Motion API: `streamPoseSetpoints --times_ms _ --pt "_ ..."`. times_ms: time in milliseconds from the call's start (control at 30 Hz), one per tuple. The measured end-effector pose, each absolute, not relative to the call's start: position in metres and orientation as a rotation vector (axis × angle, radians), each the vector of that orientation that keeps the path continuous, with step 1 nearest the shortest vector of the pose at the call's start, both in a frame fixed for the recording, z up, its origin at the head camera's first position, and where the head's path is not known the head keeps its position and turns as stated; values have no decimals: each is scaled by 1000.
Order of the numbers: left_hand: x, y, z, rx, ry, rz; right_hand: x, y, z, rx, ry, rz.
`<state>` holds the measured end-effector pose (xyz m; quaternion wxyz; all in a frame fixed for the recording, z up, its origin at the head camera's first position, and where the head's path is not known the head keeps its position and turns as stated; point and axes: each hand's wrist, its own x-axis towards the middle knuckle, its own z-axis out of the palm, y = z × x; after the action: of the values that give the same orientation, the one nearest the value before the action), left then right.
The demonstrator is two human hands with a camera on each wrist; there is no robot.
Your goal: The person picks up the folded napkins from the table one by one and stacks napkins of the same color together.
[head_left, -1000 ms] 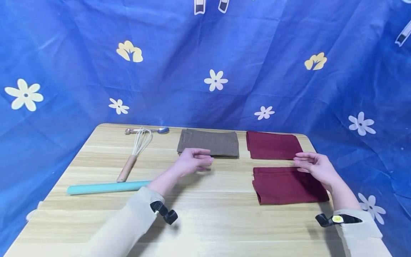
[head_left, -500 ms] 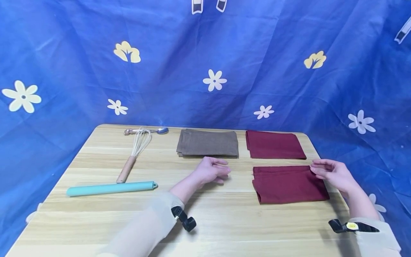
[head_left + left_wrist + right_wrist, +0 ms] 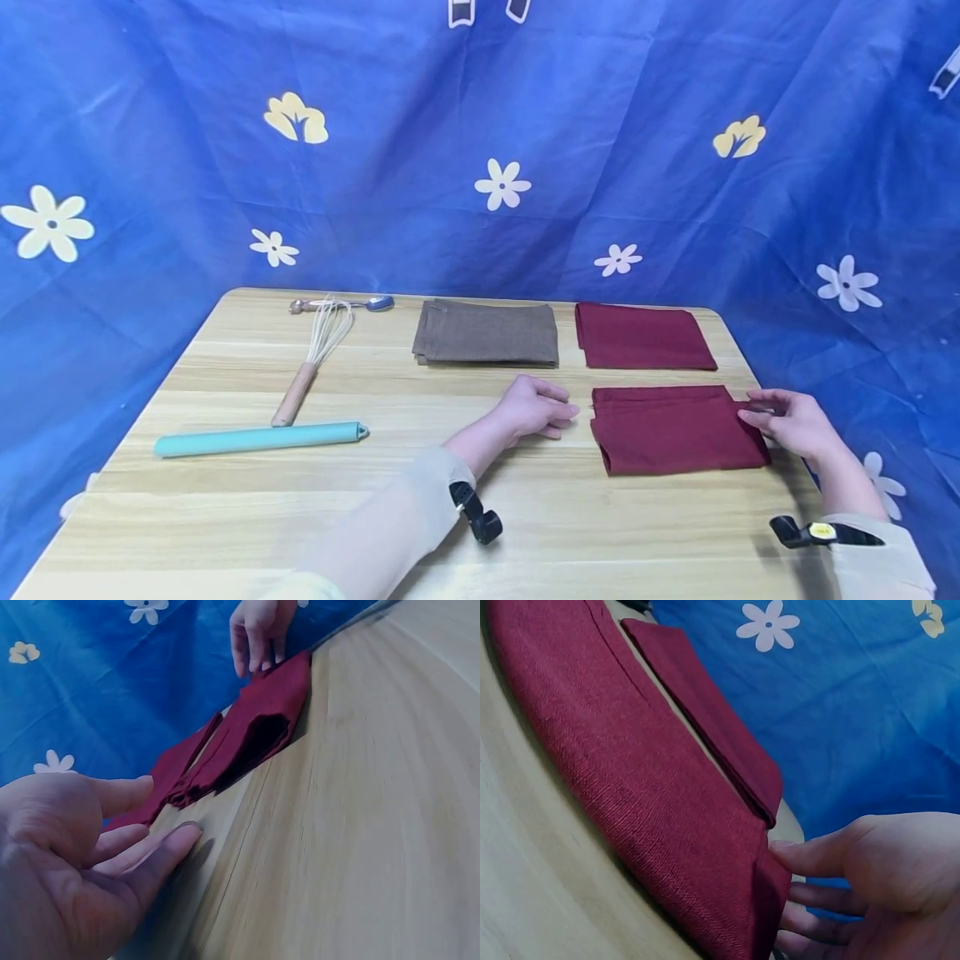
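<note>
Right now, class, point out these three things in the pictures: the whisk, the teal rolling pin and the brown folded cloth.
whisk [image 3: 324, 332], head view, on its wire loops.
teal rolling pin [image 3: 258, 438], head view, mid-length of the barrel.
brown folded cloth [image 3: 487, 333], head view, centre of its top face.

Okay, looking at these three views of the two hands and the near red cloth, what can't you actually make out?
- Right hand: whether its fingers pinch the near red cloth or only touch its edge; in the right wrist view the cloth hides the fingertips.
- Left hand: the head view shows only its back, hiding any contact with the table.
- Spoon: too small in the head view, partly behind the whisk.
- How many layers the brown cloth has.
</note>
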<state>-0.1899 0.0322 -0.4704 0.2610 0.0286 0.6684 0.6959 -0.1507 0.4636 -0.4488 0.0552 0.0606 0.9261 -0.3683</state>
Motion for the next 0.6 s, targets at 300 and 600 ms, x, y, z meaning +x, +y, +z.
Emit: streamPoseSetpoints --times_ms 300,600 --pt "-192 58 -475 30 1770 1910 -157 466 -458 252 2743 -1114" --pt "-193 75 -478 -19 1791 1894 -158 465 -465 197 2706 -1205"
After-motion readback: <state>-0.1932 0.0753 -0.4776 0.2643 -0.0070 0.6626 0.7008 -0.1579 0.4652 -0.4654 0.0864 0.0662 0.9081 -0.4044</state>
